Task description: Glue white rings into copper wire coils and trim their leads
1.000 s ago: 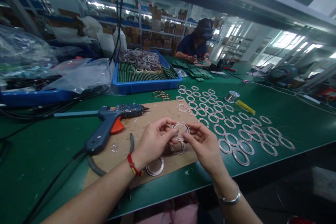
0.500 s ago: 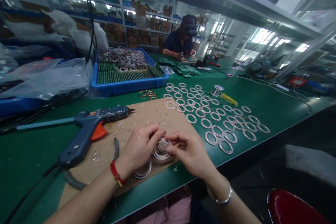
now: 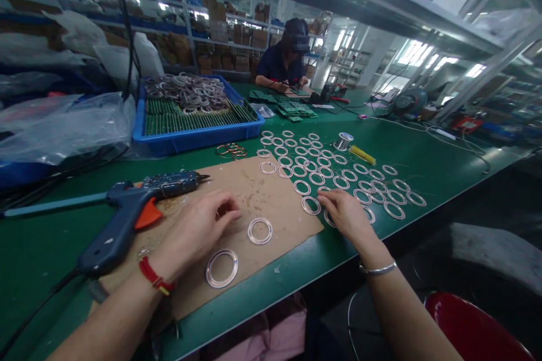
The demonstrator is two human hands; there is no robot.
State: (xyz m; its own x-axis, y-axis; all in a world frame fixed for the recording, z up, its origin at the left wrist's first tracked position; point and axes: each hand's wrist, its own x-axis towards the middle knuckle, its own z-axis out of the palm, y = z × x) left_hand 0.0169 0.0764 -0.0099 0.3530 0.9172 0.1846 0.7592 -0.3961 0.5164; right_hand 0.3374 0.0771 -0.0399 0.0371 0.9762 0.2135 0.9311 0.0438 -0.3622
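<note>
My left hand hovers over the brown cardboard sheet with its fingers loosely curled and nothing in them. Just right of it a clear ring lies flat on the cardboard, and a larger ring lies nearer the table edge. My right hand rests palm down on the nearest rings of the laid-out rows of rings on the green table. Its fingertips are beside a ring at the cardboard's corner. It partly covers the rings under it.
A blue glue gun lies left of my left hand, cable trailing off. Behind are a blue tray of rings and boards, copper coils, a solder spool and plastic bags. A co-worker sits far across. A red stool stands lower right.
Both hands held a ring together over the cardboard. They have since parted: a ring now lies free on the cardboard, my right hand went right to the rows, my left drew back.
</note>
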